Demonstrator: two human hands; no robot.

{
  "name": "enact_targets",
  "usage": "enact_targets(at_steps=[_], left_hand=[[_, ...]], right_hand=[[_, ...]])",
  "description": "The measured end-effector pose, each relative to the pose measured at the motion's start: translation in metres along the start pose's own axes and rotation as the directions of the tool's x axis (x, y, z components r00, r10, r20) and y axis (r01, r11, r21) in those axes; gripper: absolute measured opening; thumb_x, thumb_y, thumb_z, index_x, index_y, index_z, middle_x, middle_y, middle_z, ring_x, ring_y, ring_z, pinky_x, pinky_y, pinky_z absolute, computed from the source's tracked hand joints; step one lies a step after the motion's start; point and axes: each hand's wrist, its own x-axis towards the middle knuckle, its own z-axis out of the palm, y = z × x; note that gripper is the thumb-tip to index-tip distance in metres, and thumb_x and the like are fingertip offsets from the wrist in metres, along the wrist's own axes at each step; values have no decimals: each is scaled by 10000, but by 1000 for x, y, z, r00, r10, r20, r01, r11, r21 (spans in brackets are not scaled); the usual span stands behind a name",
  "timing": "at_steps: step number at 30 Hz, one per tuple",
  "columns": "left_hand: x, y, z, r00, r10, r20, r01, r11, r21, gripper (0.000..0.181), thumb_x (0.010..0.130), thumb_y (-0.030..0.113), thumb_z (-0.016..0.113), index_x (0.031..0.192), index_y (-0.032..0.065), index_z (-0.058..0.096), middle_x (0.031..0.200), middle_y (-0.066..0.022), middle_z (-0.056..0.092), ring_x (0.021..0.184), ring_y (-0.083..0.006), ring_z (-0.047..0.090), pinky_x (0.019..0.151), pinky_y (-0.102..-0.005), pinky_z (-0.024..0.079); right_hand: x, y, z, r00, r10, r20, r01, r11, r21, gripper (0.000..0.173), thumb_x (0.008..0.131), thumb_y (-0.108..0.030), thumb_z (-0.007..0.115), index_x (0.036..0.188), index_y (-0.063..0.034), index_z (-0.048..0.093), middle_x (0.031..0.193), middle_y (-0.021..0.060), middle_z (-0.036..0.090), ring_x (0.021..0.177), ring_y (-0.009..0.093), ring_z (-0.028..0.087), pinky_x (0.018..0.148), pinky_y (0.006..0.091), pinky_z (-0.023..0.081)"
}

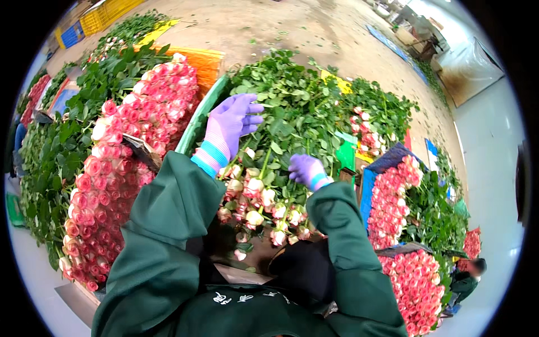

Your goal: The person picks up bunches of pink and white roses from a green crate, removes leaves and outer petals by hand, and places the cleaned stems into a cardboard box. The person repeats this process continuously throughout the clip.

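Note:
Both my hands wear purple gloves with striped cuffs. My left hand (238, 118) is raised over the left side of a heap of leafy rose stems (290, 97), fingers stretched to the right; a thin pale stem or leaf shows by its fingertips, and I cannot tell if it is held. Lower and to the right, my right hand (306, 169) has its fingers curled above the leaves; whether a stem is inside is unclear. Cream and pink rose heads (254, 186) hang at the heap's near edge, between my forearms.
Densely stacked pink roses (94, 198) stand at my left beside a green padded edge (202, 113). More pink roses (385, 202) stand at the right, by a blue divider (367, 196). An orange crate (206, 63) lies beyond. Another person (465, 282) is at the far lower right.

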Motion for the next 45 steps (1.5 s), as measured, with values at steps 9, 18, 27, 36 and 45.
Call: enact_targets(at_steps=[9, 18, 27, 36, 45], left_hand=[[11, 15, 4, 999, 36, 33, -34, 997, -75, 342, 888, 318, 527, 1093, 44, 546, 912, -54, 624, 737, -115, 593, 657, -233, 482], [0, 25, -11, 997, 78, 11, -78, 997, -28, 349, 895, 336, 522, 1099, 57, 561, 934, -53, 632, 742, -109, 601, 663, -232, 481], [1, 6, -5, 999, 39, 0, -38, 998, 46, 308, 885, 310, 537, 1070, 66, 571, 933, -58, 632, 740, -114, 598, 672, -240, 481], [-10, -13, -10, 997, 48, -53, -40, 987, 155, 298, 894, 279, 510, 1066, 42, 563, 876, -44, 617, 671, -85, 555, 603, -210, 439], [-11, -26, -6, 977, 211, -20, -202, 956, 211, 277, 896, 213, 518, 1092, 22, 558, 918, -57, 632, 692, -75, 552, 600, -204, 438]], right_hand=[[45, -5, 81, 978, -146, -147, -31, 599, -800, 533, 769, -460, 500, 1065, -26, 593, 1124, 191, 575, 1062, 310, 547, 909, 396, 416], [-89, -84, -30, 943, -306, 129, 144, 727, 671, 295, 890, -175, 470, 1081, 39, 538, 561, -46, 419, 457, 56, 414, 395, 201, 327], [-90, -3, 41, 951, -261, 169, 201, 931, 304, 185, 889, -237, 550, 941, -60, 528, 646, -15, 540, 411, 55, 451, 372, 175, 330], [-69, 70, 77, 936, -222, 272, 140, 947, 290, 212, 910, -139, 400, 1060, -19, 489, 839, 104, 621, 532, 112, 485, 465, 235, 388], [-72, 54, 65, 818, -371, 440, 159, 881, 446, 268, 920, -261, 466, 1062, -37, 506, 856, 113, 636, 592, 138, 579, 500, 221, 458]])
